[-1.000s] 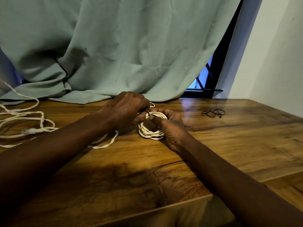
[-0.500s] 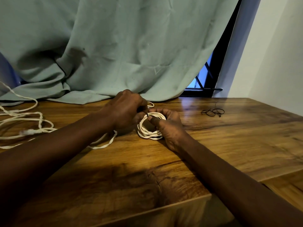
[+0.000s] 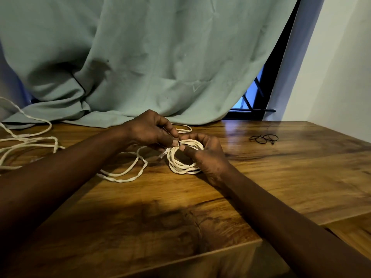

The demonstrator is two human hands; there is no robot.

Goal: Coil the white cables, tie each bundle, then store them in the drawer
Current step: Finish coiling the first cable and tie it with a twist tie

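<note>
I'm in a home room: a green curtain (image 3: pixel 150 57) drapes over a barred window (image 3: pixel 252 101) behind my wooden surface (image 3: pixel 281 177).

Left hand (image 3: pixel 149 128) now raised, connector (image 3: pixel 163 154) exposed

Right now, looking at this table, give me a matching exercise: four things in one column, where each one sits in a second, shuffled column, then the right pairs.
Things:
1. coiled cable
2. loose cables
3. black ties
4. curtain

Places:
A. far right part of the table, apart from both hands
B. hanging behind the table, its hem on the wood
C. middle of the table, held between the left hand and the right hand
D. spread over the table's left side

Pairs: 1-C, 2-D, 3-A, 4-B
</note>
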